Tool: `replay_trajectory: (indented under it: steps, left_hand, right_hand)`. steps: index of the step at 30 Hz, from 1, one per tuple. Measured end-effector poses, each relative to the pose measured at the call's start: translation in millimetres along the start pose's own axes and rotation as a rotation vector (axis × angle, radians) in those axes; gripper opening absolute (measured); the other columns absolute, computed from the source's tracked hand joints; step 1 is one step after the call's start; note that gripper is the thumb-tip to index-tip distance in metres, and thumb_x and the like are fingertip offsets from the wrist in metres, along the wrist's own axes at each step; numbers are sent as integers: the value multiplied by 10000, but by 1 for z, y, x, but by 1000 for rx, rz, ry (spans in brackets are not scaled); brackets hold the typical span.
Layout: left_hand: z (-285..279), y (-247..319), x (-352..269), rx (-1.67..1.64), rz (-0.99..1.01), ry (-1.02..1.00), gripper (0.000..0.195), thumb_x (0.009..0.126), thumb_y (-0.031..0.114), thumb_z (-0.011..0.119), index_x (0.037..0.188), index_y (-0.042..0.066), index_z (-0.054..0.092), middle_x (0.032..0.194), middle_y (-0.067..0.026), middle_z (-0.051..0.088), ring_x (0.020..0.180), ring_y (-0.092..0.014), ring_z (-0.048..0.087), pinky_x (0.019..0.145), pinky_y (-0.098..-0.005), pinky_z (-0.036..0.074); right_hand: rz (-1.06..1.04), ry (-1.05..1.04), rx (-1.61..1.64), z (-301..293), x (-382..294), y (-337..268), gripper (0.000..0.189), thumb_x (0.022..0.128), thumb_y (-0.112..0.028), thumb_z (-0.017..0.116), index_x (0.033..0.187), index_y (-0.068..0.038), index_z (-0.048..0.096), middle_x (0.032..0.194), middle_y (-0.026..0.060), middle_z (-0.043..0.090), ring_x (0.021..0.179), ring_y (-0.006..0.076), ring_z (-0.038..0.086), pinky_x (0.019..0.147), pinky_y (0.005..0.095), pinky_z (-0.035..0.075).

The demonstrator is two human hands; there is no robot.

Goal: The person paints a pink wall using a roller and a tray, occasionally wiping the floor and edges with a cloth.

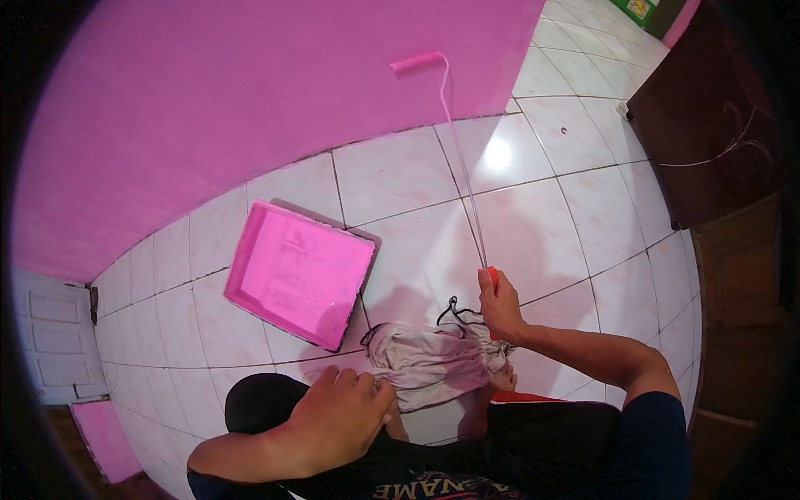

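My right hand [500, 306] grips the orange handle [494, 277] of a paint roller. Its long thin metal rod runs up to a slim pink-coated roller sleeve [415, 62], which is against or just in front of the pink wall [281, 94]; I cannot tell whether it touches. A paint tray [300, 269] coated with pink paint sits on the tiles, left of the roller rod. My left hand [344, 409] is held with curled fingers near my knee, its palm side hidden. A crumpled, stained whitish cloth [431, 362] with dark edging lies on the floor between my hands, by my feet.
White floor tiles [400, 169] with dark joints meet the wall's lower edge. A dark maroon panel or cabinet [712, 125] and brown wooden furniture [737, 300] stand at the right. A pale panelled door [59, 340] is at far left. A green object [634, 9] shows at the top right.
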State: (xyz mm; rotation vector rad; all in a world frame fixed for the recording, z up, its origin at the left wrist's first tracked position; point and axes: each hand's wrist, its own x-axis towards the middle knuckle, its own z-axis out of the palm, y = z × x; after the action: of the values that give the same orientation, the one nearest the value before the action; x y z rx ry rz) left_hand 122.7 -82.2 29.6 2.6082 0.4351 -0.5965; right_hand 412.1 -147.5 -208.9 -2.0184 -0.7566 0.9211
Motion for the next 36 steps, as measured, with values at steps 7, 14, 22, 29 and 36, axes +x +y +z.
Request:
replay_trajectory:
  steps: [7, 14, 22, 29, 36]
  left_hand:
    - [-6, 5, 6, 6, 11, -54, 356, 983, 313, 613, 1191, 26, 586, 997, -173, 632, 971, -356, 628, 921, -487, 471]
    - [-10, 14, 13, 44, 25, -8, 340, 931, 275, 643, 1153, 22, 593, 977, -141, 636, 933, -311, 627, 886, -458, 462]
    - [-15, 20, 29, 52, 32, -59, 374, 976, 328, 620, 1202, 31, 592, 1007, -176, 644, 991, -352, 633, 935, -481, 475]
    - [-17, 26, 35, 74, 18, -65, 333, 958, 303, 643, 1148, 35, 589, 959, -168, 637, 976, -342, 635, 895, -463, 483]
    - [-20, 29, 36, 58, -19, -81, 320, 951, 292, 652, 1140, 44, 582, 963, -160, 635, 981, -338, 638, 891, -460, 480]
  right_hand:
    - [36, 40, -8, -33, -4, 11, 512, 1058, -478, 529, 940, 15, 598, 727, 155, 621, 659, 246, 572, 646, 423, 475]
    - [107, 51, 5, -130, -5, 60, 478, 1043, -463, 571, 860, -22, 595, 645, 19, 520, 605, 118, 480, 550, 348, 425]
    - [402, -33, 13, -196, 1, 47, 531, 1045, -582, 480, 766, -133, 428, 596, -25, 430, 432, 83, 380, 378, 283, 329]
    - [424, -101, 107, -212, 28, 39, 554, 1032, -610, 486, 768, -130, 409, 615, -12, 428, 449, 90, 366, 395, 284, 298]
    - [432, -110, 128, -207, 44, 26, 548, 1014, -618, 510, 758, -141, 432, 624, -27, 417, 465, 81, 347, 414, 277, 273]
